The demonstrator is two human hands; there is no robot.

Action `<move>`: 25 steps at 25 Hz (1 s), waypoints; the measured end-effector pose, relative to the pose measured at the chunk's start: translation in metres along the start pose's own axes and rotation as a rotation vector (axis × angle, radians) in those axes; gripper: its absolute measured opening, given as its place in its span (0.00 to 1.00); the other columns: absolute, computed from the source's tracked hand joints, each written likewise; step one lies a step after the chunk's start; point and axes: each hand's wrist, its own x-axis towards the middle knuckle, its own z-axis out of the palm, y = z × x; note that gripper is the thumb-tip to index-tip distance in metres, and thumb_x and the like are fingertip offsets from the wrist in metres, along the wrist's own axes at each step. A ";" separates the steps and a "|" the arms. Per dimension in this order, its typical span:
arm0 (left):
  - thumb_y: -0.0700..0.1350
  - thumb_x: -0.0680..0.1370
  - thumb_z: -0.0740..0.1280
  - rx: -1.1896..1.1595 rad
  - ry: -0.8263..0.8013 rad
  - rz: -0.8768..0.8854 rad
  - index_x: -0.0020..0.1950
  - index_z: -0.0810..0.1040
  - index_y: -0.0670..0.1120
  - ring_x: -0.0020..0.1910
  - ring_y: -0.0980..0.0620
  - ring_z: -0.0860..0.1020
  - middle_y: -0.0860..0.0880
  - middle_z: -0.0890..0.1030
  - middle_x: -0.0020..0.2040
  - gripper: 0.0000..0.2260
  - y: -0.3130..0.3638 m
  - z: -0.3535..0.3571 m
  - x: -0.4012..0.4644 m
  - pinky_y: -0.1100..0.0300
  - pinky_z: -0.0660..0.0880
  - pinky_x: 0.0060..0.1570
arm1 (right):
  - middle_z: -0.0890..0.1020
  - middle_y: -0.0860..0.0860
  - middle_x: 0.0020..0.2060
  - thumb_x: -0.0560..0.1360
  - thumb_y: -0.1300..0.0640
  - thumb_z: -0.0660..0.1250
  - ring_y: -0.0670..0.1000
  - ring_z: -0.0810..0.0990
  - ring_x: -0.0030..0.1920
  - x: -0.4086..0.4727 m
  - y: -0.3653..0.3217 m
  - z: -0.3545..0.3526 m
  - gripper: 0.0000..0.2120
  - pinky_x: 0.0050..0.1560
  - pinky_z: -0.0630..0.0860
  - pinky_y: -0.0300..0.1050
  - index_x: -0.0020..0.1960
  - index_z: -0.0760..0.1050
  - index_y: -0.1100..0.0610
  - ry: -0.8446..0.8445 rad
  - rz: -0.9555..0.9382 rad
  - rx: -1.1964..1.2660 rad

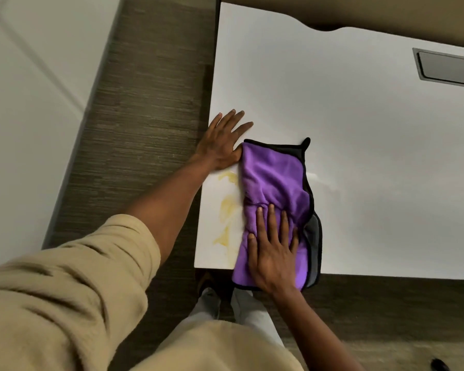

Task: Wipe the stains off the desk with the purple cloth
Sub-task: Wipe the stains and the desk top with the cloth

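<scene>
A purple cloth with a black hem and grey underside lies on the white desk near its front left corner. My right hand presses flat on the cloth's near end, fingers spread. Yellow smeared stains show on the desk just left of the cloth. My left hand rests flat on the desk's left edge, fingers apart, its thumb side touching the cloth's far left corner. The cloth's near end hangs slightly over the desk's front edge.
A grey rectangular cable hatch is set into the desk at the far right. Dark wood-grain floor runs along the desk's left side and in front. My feet stand below the front edge. A small dark object lies on the floor at bottom right.
</scene>
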 end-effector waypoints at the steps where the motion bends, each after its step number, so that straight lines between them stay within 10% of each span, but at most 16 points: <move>1: 0.57 0.77 0.52 0.001 -0.013 -0.004 0.80 0.65 0.52 0.82 0.45 0.57 0.45 0.61 0.82 0.31 0.000 -0.001 0.000 0.46 0.50 0.80 | 0.39 0.48 0.83 0.85 0.40 0.47 0.54 0.36 0.82 -0.006 -0.014 0.004 0.32 0.81 0.41 0.62 0.83 0.36 0.45 -0.004 0.008 0.010; 6: 0.58 0.77 0.48 0.020 -0.041 0.015 0.81 0.63 0.51 0.82 0.45 0.55 0.45 0.59 0.83 0.33 -0.001 -0.003 -0.003 0.46 0.48 0.81 | 0.40 0.42 0.83 0.84 0.39 0.45 0.52 0.37 0.82 -0.019 0.018 -0.006 0.29 0.79 0.54 0.65 0.82 0.39 0.40 -0.098 -0.300 -0.064; 12: 0.57 0.77 0.49 0.045 -0.034 0.014 0.81 0.63 0.52 0.82 0.44 0.56 0.45 0.59 0.82 0.32 0.001 0.002 -0.004 0.46 0.49 0.81 | 0.40 0.48 0.83 0.84 0.41 0.45 0.55 0.39 0.83 -0.006 -0.025 0.007 0.31 0.80 0.46 0.65 0.83 0.38 0.44 0.056 0.152 0.059; 18: 0.59 0.80 0.48 0.071 -0.072 0.020 0.82 0.59 0.52 0.83 0.45 0.52 0.45 0.56 0.83 0.30 0.001 0.000 -0.007 0.46 0.46 0.81 | 0.41 0.46 0.83 0.84 0.39 0.45 0.54 0.41 0.83 -0.028 0.001 0.006 0.30 0.77 0.56 0.66 0.83 0.41 0.43 -0.040 -0.222 -0.065; 25: 0.57 0.79 0.51 0.068 -0.060 -0.001 0.81 0.61 0.53 0.83 0.46 0.53 0.46 0.57 0.83 0.29 0.001 0.000 -0.006 0.47 0.46 0.81 | 0.41 0.49 0.83 0.83 0.40 0.47 0.58 0.39 0.83 -0.007 -0.040 0.012 0.33 0.80 0.45 0.66 0.83 0.38 0.45 0.025 0.082 0.020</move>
